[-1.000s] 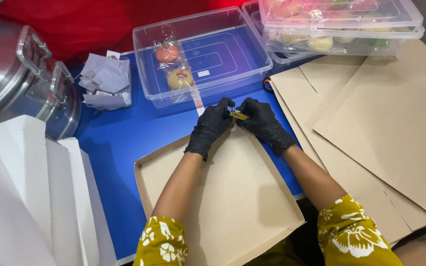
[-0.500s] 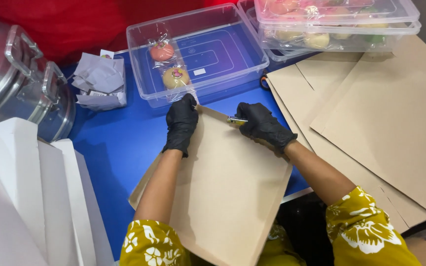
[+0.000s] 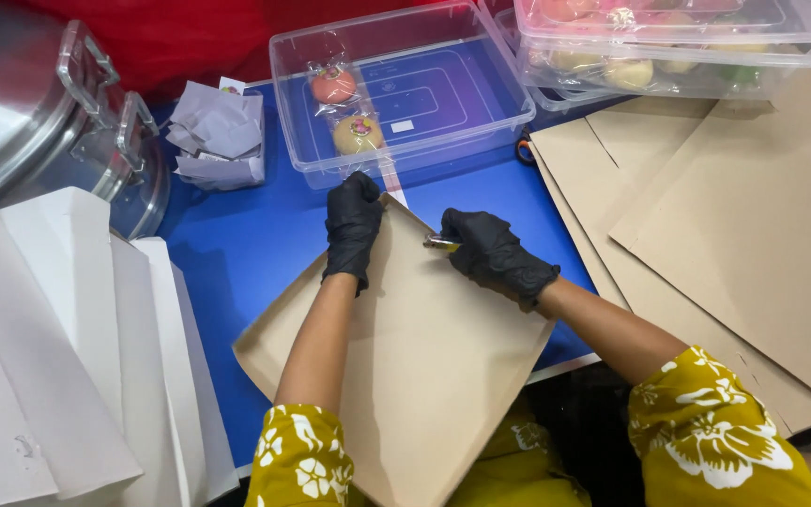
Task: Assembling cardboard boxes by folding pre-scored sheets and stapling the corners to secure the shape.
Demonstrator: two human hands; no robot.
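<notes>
Head view. Left hand [image 3: 353, 230], black-gloved, fingers closed over the far corner of a brown tray [image 3: 424, 376] lying tilted on the blue desk [image 3: 237, 253]. Right hand [image 3: 495, 253], fingers clamped on a small yellow-and-metal tool [image 3: 440, 243] at the tray's far edge; its tip is too small to make out. Just beyond the fingers, a clear bin [image 3: 405, 94] holds two wrapped sweets [image 3: 344, 108]. Right of the fingers, flat sheets [image 3: 734, 225]; left, white boxes [image 3: 68, 347], cut off by the frame. The tray's near corner is out of frame.
</notes>
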